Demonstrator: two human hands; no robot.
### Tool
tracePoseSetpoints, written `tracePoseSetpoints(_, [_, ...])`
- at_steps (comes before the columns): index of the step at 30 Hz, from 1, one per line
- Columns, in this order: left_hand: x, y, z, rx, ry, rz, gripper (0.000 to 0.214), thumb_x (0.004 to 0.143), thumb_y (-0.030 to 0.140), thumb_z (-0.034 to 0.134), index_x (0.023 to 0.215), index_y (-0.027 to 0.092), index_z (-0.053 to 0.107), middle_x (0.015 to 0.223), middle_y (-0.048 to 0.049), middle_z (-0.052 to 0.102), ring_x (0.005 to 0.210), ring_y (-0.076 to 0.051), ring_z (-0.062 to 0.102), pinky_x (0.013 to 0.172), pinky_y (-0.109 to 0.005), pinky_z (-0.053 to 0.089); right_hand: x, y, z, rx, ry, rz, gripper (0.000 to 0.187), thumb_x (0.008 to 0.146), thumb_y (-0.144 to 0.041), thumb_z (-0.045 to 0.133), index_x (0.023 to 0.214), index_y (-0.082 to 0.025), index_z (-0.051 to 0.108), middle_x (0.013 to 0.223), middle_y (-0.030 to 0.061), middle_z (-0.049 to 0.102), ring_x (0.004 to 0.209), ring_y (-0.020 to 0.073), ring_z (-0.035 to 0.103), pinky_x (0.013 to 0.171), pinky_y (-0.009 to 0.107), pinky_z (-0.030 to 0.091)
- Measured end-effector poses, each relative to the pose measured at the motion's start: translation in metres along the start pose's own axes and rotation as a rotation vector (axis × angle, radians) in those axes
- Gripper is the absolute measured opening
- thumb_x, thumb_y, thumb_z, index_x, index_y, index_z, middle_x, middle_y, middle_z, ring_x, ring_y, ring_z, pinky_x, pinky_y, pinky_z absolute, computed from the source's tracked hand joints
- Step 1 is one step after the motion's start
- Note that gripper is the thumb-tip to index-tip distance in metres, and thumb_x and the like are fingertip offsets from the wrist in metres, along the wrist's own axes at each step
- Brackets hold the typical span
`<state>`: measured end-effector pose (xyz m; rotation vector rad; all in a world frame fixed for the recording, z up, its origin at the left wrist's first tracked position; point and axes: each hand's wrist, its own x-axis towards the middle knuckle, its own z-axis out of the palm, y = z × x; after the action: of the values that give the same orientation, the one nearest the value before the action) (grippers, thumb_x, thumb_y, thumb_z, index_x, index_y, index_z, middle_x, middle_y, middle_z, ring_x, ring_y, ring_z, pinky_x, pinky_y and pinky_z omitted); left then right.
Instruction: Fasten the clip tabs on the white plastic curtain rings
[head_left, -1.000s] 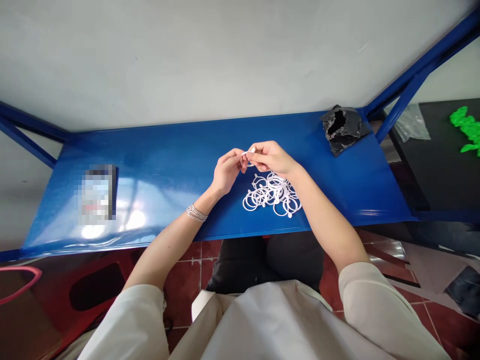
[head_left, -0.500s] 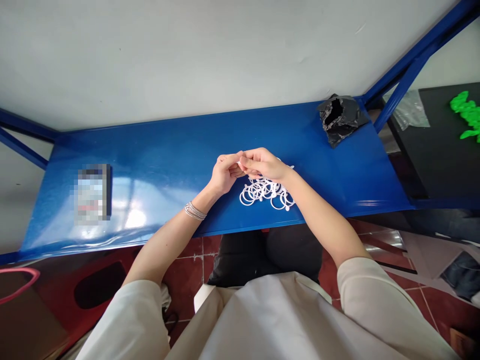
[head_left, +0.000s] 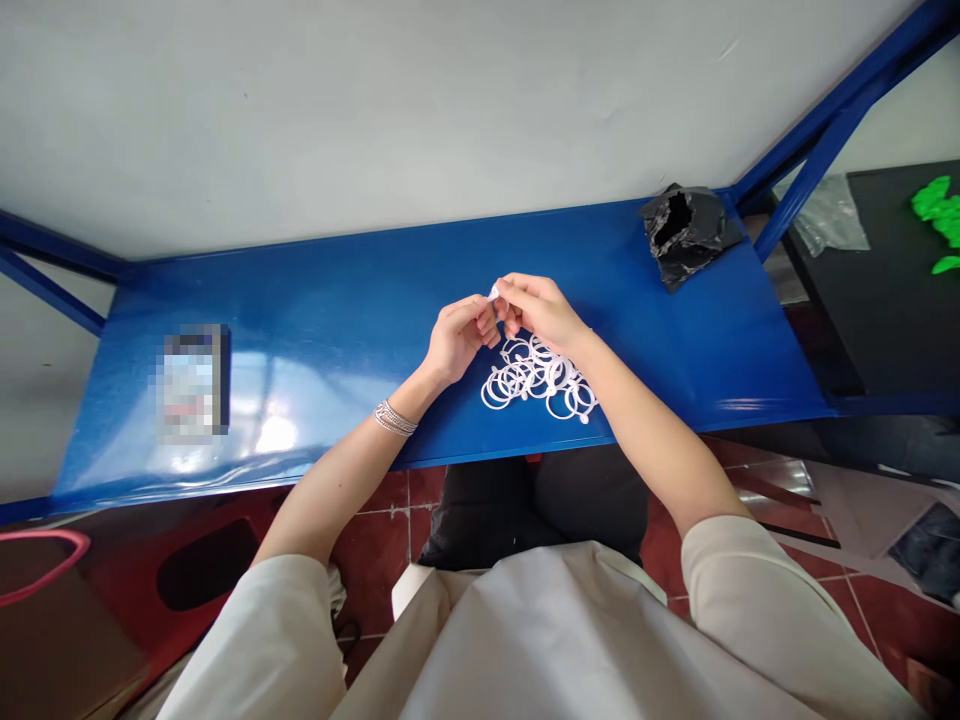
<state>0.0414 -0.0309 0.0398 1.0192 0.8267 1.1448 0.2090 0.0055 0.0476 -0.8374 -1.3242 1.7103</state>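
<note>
My left hand (head_left: 457,338) and my right hand (head_left: 538,310) meet fingertip to fingertip over the blue shelf (head_left: 337,340). Both are closed in a pinch on one small white plastic ring piece (head_left: 494,293), of which only a tip shows between the fingers. Just below my right hand lies a pile of several white plastic rings (head_left: 538,378) on the shelf. A silver bracelet (head_left: 393,419) sits on my left wrist.
A crumpled black bag (head_left: 684,232) stands at the shelf's back right. A blurred-out dark flat object (head_left: 193,381) lies at the left. To the right is a black surface with green pieces (head_left: 939,215) and a clear plastic bag (head_left: 825,215). A white wall rises behind.
Both hands stayed together over the rings, working the white piece; they dipped toward the pile half a second ago and have lifted slightly again. The view shifted a little.
</note>
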Motion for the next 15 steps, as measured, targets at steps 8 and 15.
tracePoseSetpoints(8, [0.0,-0.009,-0.004,0.379,0.132,0.281,0.068,0.091,0.079,0.083,0.065,0.018,0.066,0.062,-0.0003,0.059,0.056,-0.009,0.045,0.056,-0.027,0.034,-0.007,-0.003,-0.012,-0.665,0.101,-0.313,0.051,0.109,-0.07,0.064,0.087,-0.025,0.058,0.072,-0.0014,0.06,0.061,0.0152,0.048,0.062,0.033,0.038])
tracePoseSetpoints(15, [-0.001,-0.016,-0.007,0.398,0.147,0.337,0.057,0.097,0.071,0.082,0.079,0.02,0.065,0.068,0.0018,0.059,0.052,-0.006,0.048,0.05,-0.025,0.036,-0.01,-0.006,-0.014,-0.771,0.021,-0.399,0.038,0.117,-0.05,0.046,0.088,-0.025,0.05,0.073,-0.0019,0.055,0.064,0.0159,0.045,0.066,0.034,0.035])
